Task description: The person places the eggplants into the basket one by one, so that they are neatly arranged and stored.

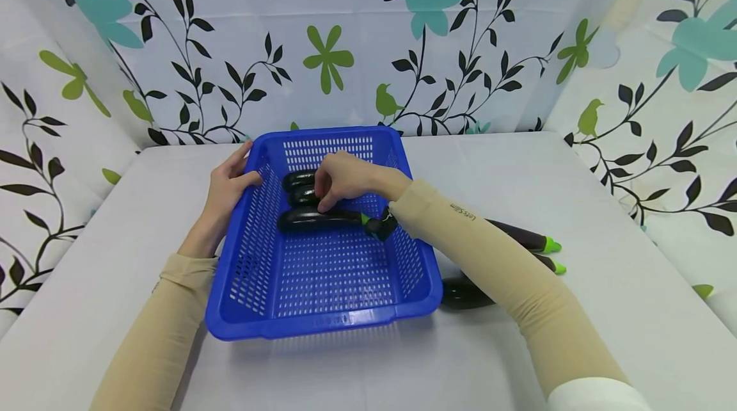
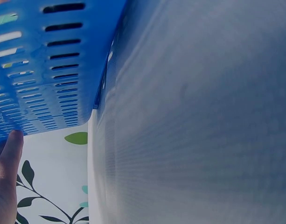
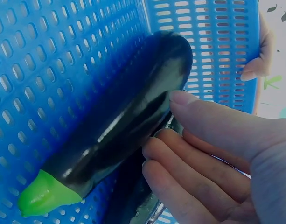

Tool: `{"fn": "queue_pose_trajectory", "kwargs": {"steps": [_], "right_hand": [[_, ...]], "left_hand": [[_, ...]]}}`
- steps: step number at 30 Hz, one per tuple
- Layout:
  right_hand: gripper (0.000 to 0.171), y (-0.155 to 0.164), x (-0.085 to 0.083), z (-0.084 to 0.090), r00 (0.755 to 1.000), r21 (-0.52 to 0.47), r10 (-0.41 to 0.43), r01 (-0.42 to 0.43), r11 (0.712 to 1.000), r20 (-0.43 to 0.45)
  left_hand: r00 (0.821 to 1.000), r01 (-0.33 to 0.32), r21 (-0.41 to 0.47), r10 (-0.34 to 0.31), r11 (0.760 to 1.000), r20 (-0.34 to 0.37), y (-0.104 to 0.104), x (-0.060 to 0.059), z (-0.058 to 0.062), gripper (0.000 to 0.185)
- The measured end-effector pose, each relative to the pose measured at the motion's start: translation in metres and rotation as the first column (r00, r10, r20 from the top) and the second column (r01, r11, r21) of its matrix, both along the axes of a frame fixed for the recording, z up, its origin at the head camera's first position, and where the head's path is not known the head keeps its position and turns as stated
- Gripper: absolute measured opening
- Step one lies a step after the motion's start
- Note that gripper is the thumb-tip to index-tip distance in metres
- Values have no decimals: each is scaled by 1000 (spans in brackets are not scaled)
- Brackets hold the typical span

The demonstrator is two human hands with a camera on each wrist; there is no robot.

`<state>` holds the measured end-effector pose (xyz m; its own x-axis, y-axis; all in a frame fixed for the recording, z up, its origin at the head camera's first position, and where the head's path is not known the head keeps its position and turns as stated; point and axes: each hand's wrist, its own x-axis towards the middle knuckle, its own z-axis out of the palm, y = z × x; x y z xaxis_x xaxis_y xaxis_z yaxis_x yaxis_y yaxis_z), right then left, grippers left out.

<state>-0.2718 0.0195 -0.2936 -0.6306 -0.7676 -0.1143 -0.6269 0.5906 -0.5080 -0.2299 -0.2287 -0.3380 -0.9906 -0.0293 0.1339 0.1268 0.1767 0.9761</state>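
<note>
A blue perforated plastic basket (image 1: pixel 331 328) stands tilted toward me on the table. My left hand (image 1: pixel 226 188) grips its left rim, the thumb over the edge; the left wrist view shows one finger (image 2: pixel 10 158) against the outer wall. Inside lie several glossy dark eggplants, side by side. The nearest eggplant (image 1: pixel 311 219) has a bright green cap (image 3: pixel 47 193) pointing right in the head view. Over the eggplants is my right hand (image 1: pixel 348 177), fingers loosely bent. Its thumb touches the nearest eggplant's far side; the other fingertips lie beside it, near the neighbouring eggplant (image 1: pixel 301 196).
Right of the basket, more eggplants lie on the white table (image 1: pixel 610 308), partly hidden beneath my right forearm: one dark body (image 1: pixel 465 294) and two green-capped ends, including an eggplant (image 1: pixel 521 236) farther back. Patterned cloth walls (image 1: pixel 357 33) rise behind and at both sides.
</note>
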Motion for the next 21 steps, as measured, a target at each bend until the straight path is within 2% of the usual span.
{"fn": "queue_pose_trajectory", "kwargs": {"steps": [4,10,15,21], "right_hand": [[26,-2,-1,-2,1000,-13,4,-4,1000,-11],[27,-5,-2,1,1000,-66,16,-14,998,27],[28,-8,1,12,997,-122,40,-32,992,63],[21,-5,10,31,999,-173,22,-15,985,38]], "left_hand": [[1000,-5,-16,5,1000,6,-2,1,0,74],[1000,-11,1,11,1000,7,-2,0,-2,74],[1000,-15,-15,15,1000,13,-2,0,-2,73],[1000,1,12,-1,1000,11,-1,0,1,74]]}}
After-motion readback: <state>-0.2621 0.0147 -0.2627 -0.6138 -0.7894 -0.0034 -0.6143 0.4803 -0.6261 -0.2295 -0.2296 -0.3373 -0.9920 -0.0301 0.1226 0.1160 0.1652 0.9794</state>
